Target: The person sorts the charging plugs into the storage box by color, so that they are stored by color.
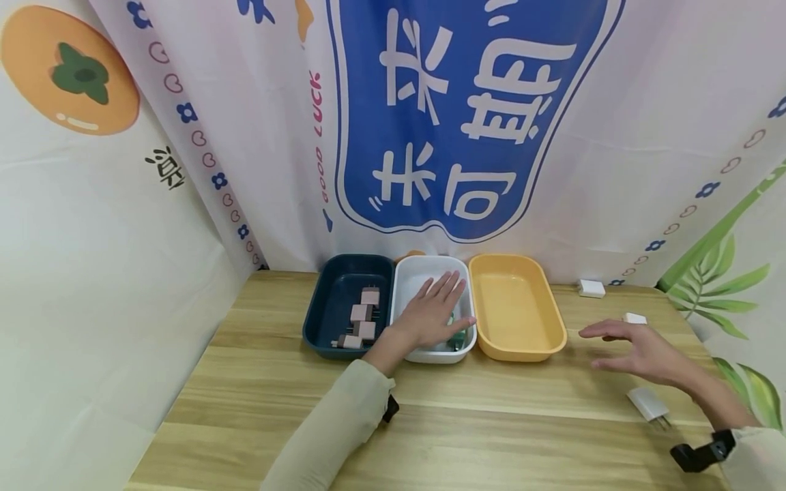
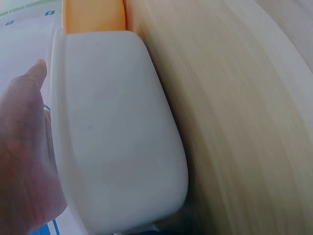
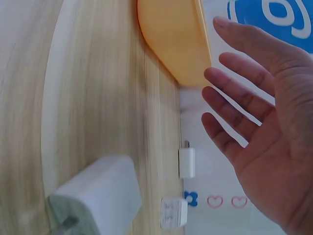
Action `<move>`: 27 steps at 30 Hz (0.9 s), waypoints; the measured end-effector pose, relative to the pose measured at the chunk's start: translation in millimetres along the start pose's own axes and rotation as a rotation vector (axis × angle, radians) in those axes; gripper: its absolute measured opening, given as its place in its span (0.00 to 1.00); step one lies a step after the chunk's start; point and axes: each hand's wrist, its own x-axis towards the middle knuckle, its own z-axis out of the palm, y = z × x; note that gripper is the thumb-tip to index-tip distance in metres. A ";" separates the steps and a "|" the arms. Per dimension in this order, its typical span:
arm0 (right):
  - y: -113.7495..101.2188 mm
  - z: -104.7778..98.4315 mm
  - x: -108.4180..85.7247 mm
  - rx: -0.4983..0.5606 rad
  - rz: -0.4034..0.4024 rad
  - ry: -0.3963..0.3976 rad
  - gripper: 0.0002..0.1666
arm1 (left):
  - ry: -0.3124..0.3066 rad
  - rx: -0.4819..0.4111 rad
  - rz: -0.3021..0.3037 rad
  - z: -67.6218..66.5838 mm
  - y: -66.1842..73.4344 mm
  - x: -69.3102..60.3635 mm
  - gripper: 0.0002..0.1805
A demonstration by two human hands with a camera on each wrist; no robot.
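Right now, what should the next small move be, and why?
Probably lower the right hand to the white plug lowest in the head view and grip it: the hand is open above the table, holding nothing; the plug lies loose, while pink plugs sit together in the dark blue tray.

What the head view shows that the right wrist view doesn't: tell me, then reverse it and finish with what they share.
Only the head view shows the dark blue tray holding four pink-and-brown chargers, the white tray with partly hidden green items, and the left hand over it. Only the right wrist view shows the palm of the right hand and printed marks on one white charger. Both show the right hand, the yellow tray, three white chargers, the wooden table and the printed backdrop.
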 end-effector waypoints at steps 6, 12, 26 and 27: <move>10.3 -6.4 -16.1 0.061 0.047 -0.042 0.32 | 0.008 0.005 0.019 3.9 8.4 5.2 0.49; 13.7 -12.2 -29.6 0.127 0.109 -0.102 0.32 | -0.006 0.021 0.011 8.1 13.4 7.5 0.50; 22.6 -18.5 -61.4 0.232 0.147 -0.189 0.33 | -0.027 0.044 0.000 12.7 27.5 17.0 0.51; 23.3 -18.7 -63.2 0.225 0.143 -0.186 0.33 | -0.030 0.044 -0.002 12.9 28.1 17.6 0.51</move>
